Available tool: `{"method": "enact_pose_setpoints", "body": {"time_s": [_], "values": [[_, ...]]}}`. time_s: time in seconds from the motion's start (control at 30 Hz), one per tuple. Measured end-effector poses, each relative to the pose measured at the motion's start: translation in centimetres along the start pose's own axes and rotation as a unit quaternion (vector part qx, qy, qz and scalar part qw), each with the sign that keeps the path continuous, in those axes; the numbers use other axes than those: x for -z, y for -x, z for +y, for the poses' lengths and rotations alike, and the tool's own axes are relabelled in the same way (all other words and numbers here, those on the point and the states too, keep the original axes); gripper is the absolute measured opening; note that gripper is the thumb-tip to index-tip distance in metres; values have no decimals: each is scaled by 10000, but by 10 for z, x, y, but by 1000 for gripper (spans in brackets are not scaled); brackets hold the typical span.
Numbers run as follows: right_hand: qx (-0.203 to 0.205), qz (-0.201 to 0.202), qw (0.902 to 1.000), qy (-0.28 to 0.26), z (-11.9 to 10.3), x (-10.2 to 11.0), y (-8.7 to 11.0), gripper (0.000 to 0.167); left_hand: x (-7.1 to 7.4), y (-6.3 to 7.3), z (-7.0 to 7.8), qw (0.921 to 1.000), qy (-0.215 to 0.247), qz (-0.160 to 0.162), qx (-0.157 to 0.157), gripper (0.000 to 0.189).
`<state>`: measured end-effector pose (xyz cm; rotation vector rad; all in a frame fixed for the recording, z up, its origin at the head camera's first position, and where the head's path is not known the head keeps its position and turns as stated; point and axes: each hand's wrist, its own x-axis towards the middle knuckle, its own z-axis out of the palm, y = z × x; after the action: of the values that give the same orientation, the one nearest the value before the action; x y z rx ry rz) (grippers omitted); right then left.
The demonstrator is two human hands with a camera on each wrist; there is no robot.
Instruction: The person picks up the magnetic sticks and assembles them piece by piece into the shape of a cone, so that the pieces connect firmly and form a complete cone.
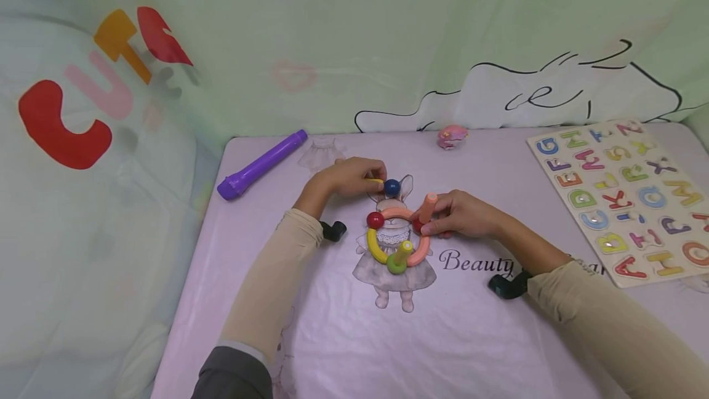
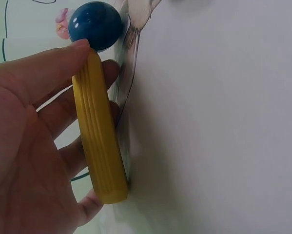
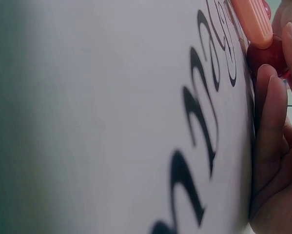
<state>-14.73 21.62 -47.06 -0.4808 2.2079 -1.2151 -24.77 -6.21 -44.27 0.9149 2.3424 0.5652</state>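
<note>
A ring of curved sticks and balls lies on the rabbit print: orange arcs (image 1: 397, 213), a yellow arc (image 1: 376, 246), a red ball (image 1: 375, 220) and a green ball (image 1: 396, 263) with a yellow-green stick (image 1: 406, 250) standing up. At its right side my right hand (image 1: 462, 214) pinches another red ball (image 3: 267, 57), where an orange stick (image 1: 429, 203) rises. Above the ring, my left hand (image 1: 351, 177) holds a ridged yellow stick (image 2: 99, 131) between thumb and fingers. A blue ball (image 2: 96, 25) sits at that stick's end, apart from the ring.
A purple toy microphone (image 1: 261, 165) lies at the back left. Near the back edge sits a small pink toy (image 1: 452, 137). A wooden letter board (image 1: 681, 273) covers the right side of the table (image 1: 443, 343). Curtains hang behind and to the left.
</note>
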Motion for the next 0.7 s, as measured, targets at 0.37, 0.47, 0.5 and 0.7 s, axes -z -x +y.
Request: {"method": "enact_pose_setpoints", "body": {"time_s": [0.37, 0.47, 0.5, 0.7], "values": [[79, 10, 9999, 64, 1, -1, 0, 31, 2, 6, -2, 9994, 279, 189, -94, 18], [51, -10, 10000, 9, 0, -1, 0, 31, 4, 9, -2, 9986, 358, 383, -70, 18], [51, -19, 10000, -12, 0, -1, 0, 31, 5, 10, -2, 9981, 397, 470, -64, 18], [129, -18, 9999, -3, 0, 0, 0, 30, 12, 21, 3, 9914, 722, 1088, -110, 23]]}}
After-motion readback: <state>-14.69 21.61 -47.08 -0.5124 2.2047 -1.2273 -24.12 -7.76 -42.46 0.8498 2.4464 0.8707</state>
